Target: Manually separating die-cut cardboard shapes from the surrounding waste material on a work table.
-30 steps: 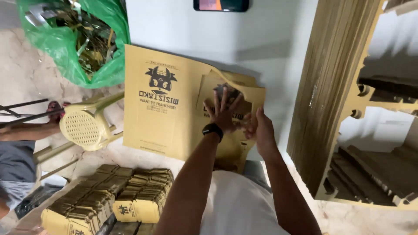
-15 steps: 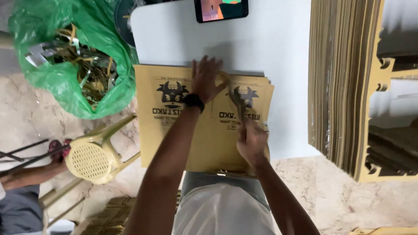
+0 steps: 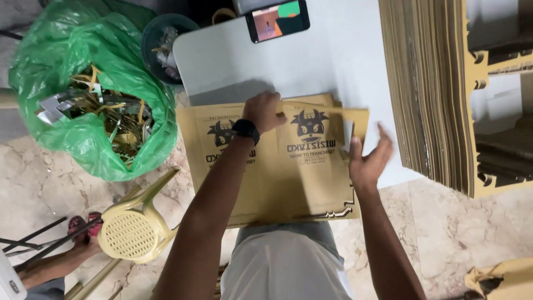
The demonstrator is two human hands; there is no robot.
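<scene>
A flat brown cardboard box blank [image 3: 288,178] printed with black animal-head logos lies on the near edge of a white table [image 3: 333,55]. My left hand [image 3: 263,111], with a black watch on the wrist, grips the blank's far edge. My right hand [image 3: 369,155] hovers open at the blank's right edge, fingers spread, holding nothing. A folded flap sticks out at the blank's upper right.
A tall stack of flat brown cardboard blanks [image 3: 438,89] stands on the right. A green plastic bag of scraps [image 3: 94,94] sits at the left beside a dark bowl [image 3: 161,44]. A phone [image 3: 276,19] lies at the table's far side. A yellow plastic stool [image 3: 133,230] and another person's foot [image 3: 78,233] are lower left.
My left hand has slid to the blank's far edge and closed on it. My right hand has lifted off the cardboard and opened at the right side. The view shifted right.
</scene>
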